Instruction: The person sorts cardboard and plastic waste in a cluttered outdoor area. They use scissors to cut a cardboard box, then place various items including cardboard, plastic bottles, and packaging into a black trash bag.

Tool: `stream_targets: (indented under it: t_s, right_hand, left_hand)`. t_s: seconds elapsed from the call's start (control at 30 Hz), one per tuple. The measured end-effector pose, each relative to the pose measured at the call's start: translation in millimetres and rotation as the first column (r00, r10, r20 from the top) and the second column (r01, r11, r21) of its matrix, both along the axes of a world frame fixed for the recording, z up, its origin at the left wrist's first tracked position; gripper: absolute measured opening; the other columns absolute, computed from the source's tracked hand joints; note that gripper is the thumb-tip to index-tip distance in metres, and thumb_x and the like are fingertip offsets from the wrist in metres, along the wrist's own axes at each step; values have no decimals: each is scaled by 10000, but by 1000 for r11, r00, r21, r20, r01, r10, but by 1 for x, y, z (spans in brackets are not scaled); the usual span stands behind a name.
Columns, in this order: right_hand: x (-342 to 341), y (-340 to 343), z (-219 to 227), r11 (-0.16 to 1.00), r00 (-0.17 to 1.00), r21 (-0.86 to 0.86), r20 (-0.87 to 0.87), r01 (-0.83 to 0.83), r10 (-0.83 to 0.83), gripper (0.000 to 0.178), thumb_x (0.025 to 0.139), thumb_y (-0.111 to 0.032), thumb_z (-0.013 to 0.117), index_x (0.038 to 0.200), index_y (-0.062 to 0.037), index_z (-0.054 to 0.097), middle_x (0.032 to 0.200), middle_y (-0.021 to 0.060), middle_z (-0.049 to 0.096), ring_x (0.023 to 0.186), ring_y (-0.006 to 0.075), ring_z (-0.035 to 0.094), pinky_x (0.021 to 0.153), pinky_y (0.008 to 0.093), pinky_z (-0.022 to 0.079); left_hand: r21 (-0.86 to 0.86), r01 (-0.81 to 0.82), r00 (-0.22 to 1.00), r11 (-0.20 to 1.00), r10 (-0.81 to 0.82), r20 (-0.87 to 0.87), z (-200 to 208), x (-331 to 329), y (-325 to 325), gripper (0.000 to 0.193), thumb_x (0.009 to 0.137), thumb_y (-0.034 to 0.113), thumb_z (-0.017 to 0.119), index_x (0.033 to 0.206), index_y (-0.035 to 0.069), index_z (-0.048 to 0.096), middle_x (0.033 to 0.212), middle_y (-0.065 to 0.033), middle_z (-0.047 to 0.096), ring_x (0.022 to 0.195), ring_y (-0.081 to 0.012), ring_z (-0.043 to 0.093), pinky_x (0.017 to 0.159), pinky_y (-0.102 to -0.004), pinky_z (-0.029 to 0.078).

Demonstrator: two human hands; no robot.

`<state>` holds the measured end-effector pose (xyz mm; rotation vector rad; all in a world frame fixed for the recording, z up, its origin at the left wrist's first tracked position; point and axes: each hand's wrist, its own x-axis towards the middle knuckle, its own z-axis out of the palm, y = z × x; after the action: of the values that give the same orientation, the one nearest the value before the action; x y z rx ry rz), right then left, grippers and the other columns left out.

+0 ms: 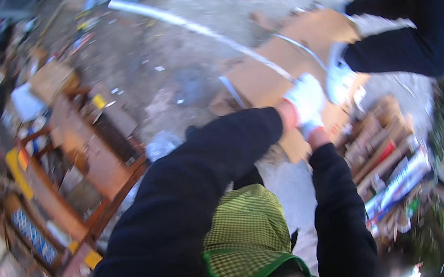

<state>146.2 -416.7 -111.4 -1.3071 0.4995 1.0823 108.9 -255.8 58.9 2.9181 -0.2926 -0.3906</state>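
A long, narrow white strap (191, 25) stretches over the grey concrete floor (178, 55), its long axis running diagonally from the hands toward the far left, with a slight bow along its length; the free end points far left, and the other end meets the white-gloved left hand (307, 96). The fingers of that hand are curled closed around the strap. The white-gloved right hand (310, 125) sits just on the near side of the left, touching or nearly so; blur hides its fingers, so I cannot tell whether they grip anything. Both hands are above a flat stack of brown cardboard (260, 88), whose long axis runs from near left to far right, with a thin pale band (300, 46) crossing it. Another person's white shoe (338, 73) is at the cardboard's right part. A reddish-brown wooden frame (88, 143) lies to the left, well apart.
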Motion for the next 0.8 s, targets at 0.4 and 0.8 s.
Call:
stream_targets:
  t_s: [0.4,0.8]
  right_hand:
    - [-43,33,110,956,987,-263,-64,127,-149,442,1005,-438,481,665,-184,358,501,4,277,382,194,279,425,393,323]
    - [-61,24,99,915,940,-222,18,337,-341,320,997,-329,514,725,-182,432,531,14,332,438,214,364,532,444,401]
  left_hand:
    - [-445,-247,949,861,308,70,42,-279,85,279,828,118,590,1102,69,605,1273,-112,569,1090,-312,583,877,-410,491]
    - [192,-844,250,501,683,-687,68,-684,123,293,852,255,566,1078,87,647,1056,-229,667,983,-420,634,868,-512,501]
